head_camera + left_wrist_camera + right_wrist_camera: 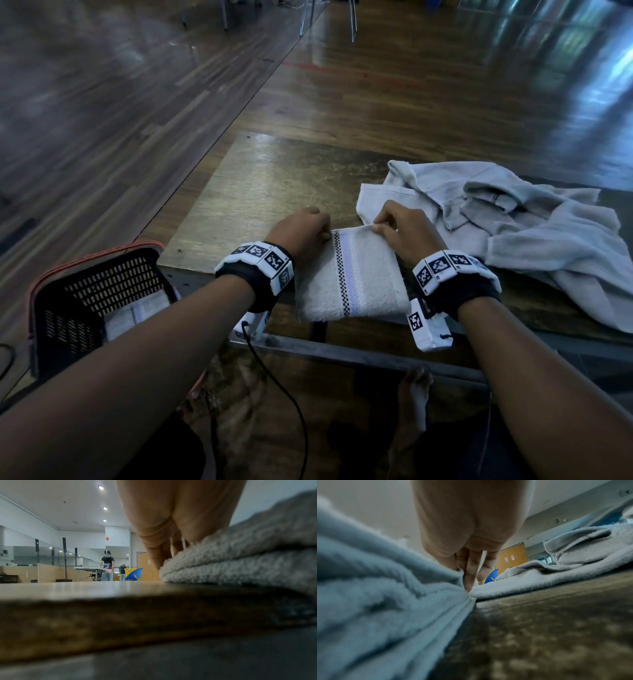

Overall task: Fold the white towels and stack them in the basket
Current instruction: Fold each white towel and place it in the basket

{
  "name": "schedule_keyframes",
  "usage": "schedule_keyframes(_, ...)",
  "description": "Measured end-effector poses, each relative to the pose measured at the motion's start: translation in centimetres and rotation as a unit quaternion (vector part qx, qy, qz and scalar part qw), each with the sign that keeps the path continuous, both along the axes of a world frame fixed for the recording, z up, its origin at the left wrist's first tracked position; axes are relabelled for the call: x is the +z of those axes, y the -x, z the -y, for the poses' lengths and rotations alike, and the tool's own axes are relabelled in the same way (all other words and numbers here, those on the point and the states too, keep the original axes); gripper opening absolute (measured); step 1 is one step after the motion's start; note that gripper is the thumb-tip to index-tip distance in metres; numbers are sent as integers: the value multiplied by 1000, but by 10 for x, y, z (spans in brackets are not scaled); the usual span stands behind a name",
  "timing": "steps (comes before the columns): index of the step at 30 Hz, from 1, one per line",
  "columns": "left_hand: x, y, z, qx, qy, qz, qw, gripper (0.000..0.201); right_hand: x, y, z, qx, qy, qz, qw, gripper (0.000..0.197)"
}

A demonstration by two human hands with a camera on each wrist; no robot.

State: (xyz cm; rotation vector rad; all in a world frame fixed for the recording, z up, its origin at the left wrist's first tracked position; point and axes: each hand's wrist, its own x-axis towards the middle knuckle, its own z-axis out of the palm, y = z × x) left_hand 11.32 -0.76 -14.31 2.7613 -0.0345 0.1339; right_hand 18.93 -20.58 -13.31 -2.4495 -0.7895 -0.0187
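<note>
A folded white towel (352,274) with a checked stripe lies on the wooden table (260,185) near its front edge. My left hand (303,228) pinches the towel's far left corner, and my right hand (394,224) pinches its far right corner. In the left wrist view the fingers (159,555) press down on the layered towel (240,561). In the right wrist view a fingertip (469,580) holds the towel's edge (385,588) against the table. A black basket (85,301) with an orange rim stands low at the left, with one folded towel (137,313) inside.
A heap of unfolded white towels (513,222) covers the table's right side, just beyond my right hand. The table's left and far part is bare wood. A black cable (284,387) hangs below my left wrist. Other people (107,566) work at a distant table.
</note>
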Motion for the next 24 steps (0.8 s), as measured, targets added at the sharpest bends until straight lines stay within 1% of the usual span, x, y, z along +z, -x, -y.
schedule_keyframes(3,-2,0,-3,-6,-6,9,1000,18,0,0,-1,-10,3,12,1000,12)
schedule_keyframes(5,-2,0,-4,-26,-22,12,999,22,1,0,-2,-13,11,12,1000,10)
schedule_keyframes(8,-3,0,-7,-38,-48,9,998,27,0,-1,-2,-11,40,6,999,9)
schedule_keyframes(10,-5,-2,-8,-32,-49,12,998,25,-2,-1,-1,-3,62,0,998,7)
schedule_keyframes(12,-6,-3,-7,-28,-47,16,998,21,-3,-1,0,1,65,2,998,7)
schedule_keyframes(14,-6,-3,-7,-22,-31,18,999,19,-3,0,-1,2,59,10,998,6)
schedule_keyframes(16,-4,-3,-8,2,17,23,1000,18,-1,2,-2,10,42,6,999,5)
schedule_keyframes(19,-2,-2,-10,40,73,17,996,21,0,7,-3,8,34,-30,999,4)
schedule_keyframes(21,0,4,-8,44,59,19,997,22,1,12,-2,6,70,-42,997,19)
schedule_keyframes(22,0,9,-7,40,34,32,998,23,1,15,-1,6,92,-19,996,25)
schedule_keyframes(24,1,18,-2,32,-23,65,997,25,5,22,0,7,105,73,992,25)
